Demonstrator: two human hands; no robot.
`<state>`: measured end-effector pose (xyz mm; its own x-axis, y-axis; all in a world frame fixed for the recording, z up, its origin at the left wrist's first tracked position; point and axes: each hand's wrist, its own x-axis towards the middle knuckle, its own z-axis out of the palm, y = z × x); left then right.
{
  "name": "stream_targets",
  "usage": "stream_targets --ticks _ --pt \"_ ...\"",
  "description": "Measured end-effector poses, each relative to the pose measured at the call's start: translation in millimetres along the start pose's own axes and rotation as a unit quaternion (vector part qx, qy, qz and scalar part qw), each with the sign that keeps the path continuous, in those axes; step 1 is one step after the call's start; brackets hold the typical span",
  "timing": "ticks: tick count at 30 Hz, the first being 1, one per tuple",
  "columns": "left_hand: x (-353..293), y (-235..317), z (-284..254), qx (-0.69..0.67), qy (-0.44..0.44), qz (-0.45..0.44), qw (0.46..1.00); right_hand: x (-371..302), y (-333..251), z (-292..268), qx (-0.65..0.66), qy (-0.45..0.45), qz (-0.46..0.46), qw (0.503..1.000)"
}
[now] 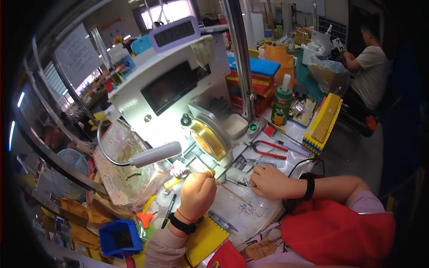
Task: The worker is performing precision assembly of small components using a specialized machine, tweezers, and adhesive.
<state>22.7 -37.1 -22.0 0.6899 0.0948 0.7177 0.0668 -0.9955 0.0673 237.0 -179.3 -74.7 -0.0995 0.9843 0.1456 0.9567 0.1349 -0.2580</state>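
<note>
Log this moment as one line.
left hand: curled, small yellow bit at its tip, hold unclear | right hand: at slim tool, grip unclear | between: thin stick | beyond: red-handled pliers

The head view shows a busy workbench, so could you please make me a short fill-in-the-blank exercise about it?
1. The pliers appear above the right hand in the picture, and their handles are ____.
2. The pen lies to the ____ of the left hand.
3. The clock on top of the white machine has a frame coloured ____.
4. The open bin at the lower left is ____ in colour.

Missing words: red; left; purple; blue.
</note>
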Motion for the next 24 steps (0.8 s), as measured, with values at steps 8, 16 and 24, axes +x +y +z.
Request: stream_targets --ticks 8,16,24 --pt "0.7 -2.2 -0.8 0.035 0.099 -0.026 0.994 7.6 2.4 -18.3 -0.062 -0.001 0.009 0.998" --pt "-3.9 6.3 -3.5 0.015 0.124 -0.060 0.990 13.0 -6.1 -97.1 -0.010 -0.023 0.006 1.000" --pt "-7.1 8.3 1.4 -0.056 0.090 -0.170 0.980 38.5 -8.1 -58.1 0.235 0.052 -0.062 0.969"
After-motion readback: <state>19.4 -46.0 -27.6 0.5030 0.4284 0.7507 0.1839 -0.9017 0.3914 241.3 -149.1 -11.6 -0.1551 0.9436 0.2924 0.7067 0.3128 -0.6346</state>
